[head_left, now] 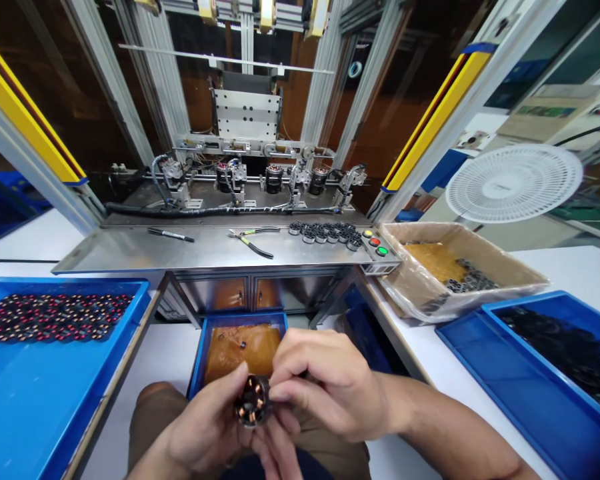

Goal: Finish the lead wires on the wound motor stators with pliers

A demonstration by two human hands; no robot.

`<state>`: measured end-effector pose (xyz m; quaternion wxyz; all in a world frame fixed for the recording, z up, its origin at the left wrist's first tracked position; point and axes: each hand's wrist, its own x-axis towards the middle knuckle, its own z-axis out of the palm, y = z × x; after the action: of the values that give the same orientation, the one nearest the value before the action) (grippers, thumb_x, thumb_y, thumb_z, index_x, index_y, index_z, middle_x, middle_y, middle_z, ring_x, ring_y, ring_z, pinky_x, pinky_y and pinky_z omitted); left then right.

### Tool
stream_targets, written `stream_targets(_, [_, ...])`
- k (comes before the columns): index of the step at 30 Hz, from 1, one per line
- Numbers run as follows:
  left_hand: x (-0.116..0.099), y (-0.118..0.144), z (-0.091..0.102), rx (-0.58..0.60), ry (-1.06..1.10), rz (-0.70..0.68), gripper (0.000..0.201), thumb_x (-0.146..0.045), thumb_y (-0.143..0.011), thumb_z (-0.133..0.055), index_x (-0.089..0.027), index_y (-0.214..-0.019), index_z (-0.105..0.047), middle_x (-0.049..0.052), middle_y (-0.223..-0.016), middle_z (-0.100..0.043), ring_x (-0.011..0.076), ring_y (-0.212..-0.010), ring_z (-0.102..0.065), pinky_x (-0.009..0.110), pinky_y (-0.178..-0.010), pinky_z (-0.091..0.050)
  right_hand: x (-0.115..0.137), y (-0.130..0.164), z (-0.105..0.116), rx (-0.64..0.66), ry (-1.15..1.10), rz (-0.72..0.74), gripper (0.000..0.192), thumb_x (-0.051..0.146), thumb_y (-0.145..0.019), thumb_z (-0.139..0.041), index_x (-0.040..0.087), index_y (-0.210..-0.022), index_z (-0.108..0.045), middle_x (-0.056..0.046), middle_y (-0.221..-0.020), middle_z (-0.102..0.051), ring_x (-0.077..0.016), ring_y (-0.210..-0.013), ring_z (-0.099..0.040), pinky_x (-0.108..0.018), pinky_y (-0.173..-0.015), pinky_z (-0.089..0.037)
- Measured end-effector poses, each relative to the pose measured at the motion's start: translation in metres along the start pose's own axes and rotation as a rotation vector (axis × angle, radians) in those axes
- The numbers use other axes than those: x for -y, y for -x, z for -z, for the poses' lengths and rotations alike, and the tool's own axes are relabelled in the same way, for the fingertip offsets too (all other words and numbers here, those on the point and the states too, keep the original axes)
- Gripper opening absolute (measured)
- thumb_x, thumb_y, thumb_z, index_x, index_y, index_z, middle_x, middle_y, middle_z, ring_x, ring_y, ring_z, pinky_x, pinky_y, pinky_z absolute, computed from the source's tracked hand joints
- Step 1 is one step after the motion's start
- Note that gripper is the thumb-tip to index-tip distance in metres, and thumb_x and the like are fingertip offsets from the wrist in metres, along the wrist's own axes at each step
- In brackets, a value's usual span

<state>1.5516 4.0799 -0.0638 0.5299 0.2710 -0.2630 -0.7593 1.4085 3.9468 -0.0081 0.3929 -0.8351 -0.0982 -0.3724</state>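
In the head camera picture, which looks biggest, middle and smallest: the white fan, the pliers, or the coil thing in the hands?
1. White fan, clearly biggest.
2 and 3. Pliers and coil part look about alike. The coil part, held by the left hand and right hand, is nearer the camera, so I won't rank them.

Both hands are held close together low in the view, just above the lap. The left hand point(207, 427) is turned palm up, its fingers curled inward and its thumb raised toward the other hand. The right hand point(330, 387) is set palm down, knuckles uppermost, with the fingers bent and the fingertips point(280, 395) brought against those of the left. A small round part point(253, 402) is pinched between the two hands. The right forearm is stretched in bare from the lower right; only the left wrist is seen, entering from the bottom edge.
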Motion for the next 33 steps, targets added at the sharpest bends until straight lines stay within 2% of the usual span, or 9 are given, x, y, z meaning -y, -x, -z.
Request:
stream_targets(3, [0.004,0.001,-0.001,0.052,-0.048,-0.083,0.049,-0.054,-0.096,-0.043,-0.012,-0.103,-0.067,0.014,-0.075,-0.075,0.0194,-0.061,-0.072,0.023,-0.055,-0.052,0.000,0.002,0.002,-0.019,0.028,-0.023,0.015,0.017,-0.094,-0.060,0.009,-0.082,-0.066,-0.007,-0.067,-0.068,-0.0119,-0.063,-0.061,-0.021,-0.060,-0.053])
stream_targets(6, [0.007,0.003,-0.007,-0.163,-0.115,-0.251,0.034,-0.041,-0.086,-0.067,-0.021,-0.112,-0.064,0.007,-0.083,-0.073,0.0158,-0.062,-0.071,0.021,-0.055,-0.052,0.000,0.006,0.000,-0.086,0.054,-0.108,0.012,0.013,-0.092,-0.061,0.011,-0.081,-0.066,-0.006,-0.069,-0.068,-0.0105,-0.062,-0.060,-0.020,-0.060,-0.052])
stream_targets(8, [0.009,0.004,-0.010,-0.347,-0.171,-0.378,0.037,-0.033,-0.076,-0.079,-0.027,-0.109,-0.064,0.001,-0.089,-0.070,0.0129,-0.064,-0.068,0.020,-0.058,-0.052,-0.002,0.008,-0.002,-0.130,0.054,-0.165,0.011,0.011,-0.090,-0.062,0.012,-0.080,-0.066,-0.005,-0.069,-0.068,-0.0100,-0.063,-0.059,-0.020,-0.061,-0.051])
stream_targets(14, [0.014,0.003,0.000,-0.621,-0.574,-0.769,0.030,-0.022,-0.072,-0.082,-0.028,-0.099,-0.070,0.002,-0.098,-0.069,0.0155,-0.097,-0.067,0.020,-0.085,-0.055,-0.001,0.006,-0.008,-0.229,-0.008,-0.257,0.014,0.012,-0.087,-0.065,0.013,-0.074,-0.067,-0.004,-0.067,-0.067,-0.0098,-0.062,-0.060,-0.020,-0.061,-0.049])
stream_targets(17, [0.011,0.003,0.007,-0.633,-0.631,-0.831,0.025,-0.017,-0.074,-0.079,-0.028,-0.095,-0.071,0.001,-0.108,-0.070,0.0156,-0.107,-0.067,0.022,-0.092,-0.054,0.003,0.011,-0.020,-0.312,-0.158,-0.467,0.020,0.019,-0.087,-0.067,0.014,-0.067,-0.066,-0.002,-0.061,-0.063,-0.0093,-0.058,-0.057,-0.020,-0.057,-0.046])
stream_targets(20, [0.006,0.002,0.011,-0.572,-0.518,-0.788,0.027,-0.015,-0.075,-0.079,-0.031,-0.094,-0.071,0.000,-0.119,-0.069,0.0187,-0.111,-0.068,0.027,-0.093,-0.055,0.003,0.021,-0.041,-0.303,-0.592,-0.788,0.029,0.035,-0.085,-0.071,0.014,-0.067,-0.063,0.000,-0.057,-0.061,-0.0082,-0.050,-0.055,-0.020,-0.052,-0.045])
stream_targets(22, [0.004,0.001,0.012,-0.516,-0.446,-0.758,0.027,-0.015,-0.075,-0.079,-0.032,-0.095,-0.071,-0.001,-0.119,-0.070,0.0186,-0.107,-0.070,0.028,-0.091,-0.056,-0.001,0.028,-0.058,-0.280,-0.867,-0.907,0.035,0.044,-0.079,-0.075,0.013,-0.069,-0.062,-0.001,-0.057,-0.062,-0.0080,-0.048,-0.056,-0.020,-0.050,-0.047])
stream_targets(27, [0.000,0.000,0.013,-0.462,-0.390,-0.741,0.025,-0.020,-0.073,-0.082,-0.033,-0.093,-0.073,-0.001,-0.115,-0.073,0.0187,-0.101,-0.073,0.025,-0.083,-0.059,-0.012,0.038,-0.078,-0.369,-1.164,-0.916,0.040,0.045,-0.068,-0.084,0.011,-0.067,-0.063,-0.001,-0.056,-0.062,-0.0090,-0.047,-0.059,-0.018,-0.046,-0.046])
stream_targets(33, [-0.002,0.010,0.017,-0.434,-0.678,-0.799,0.032,-0.005,-0.074,-0.077,-0.031,-0.092,-0.072,0.001,-0.116,-0.073,0.0214,-0.114,-0.067,0.030,-0.093,-0.057,-0.013,0.040,-0.070,-0.447,-1.423,-0.861,0.045,0.051,-0.075,-0.078,0.007,-0.085,-0.072,-0.007,-0.078,-0.068,-0.0119,-0.069,-0.065,-0.023,-0.067,-0.051])
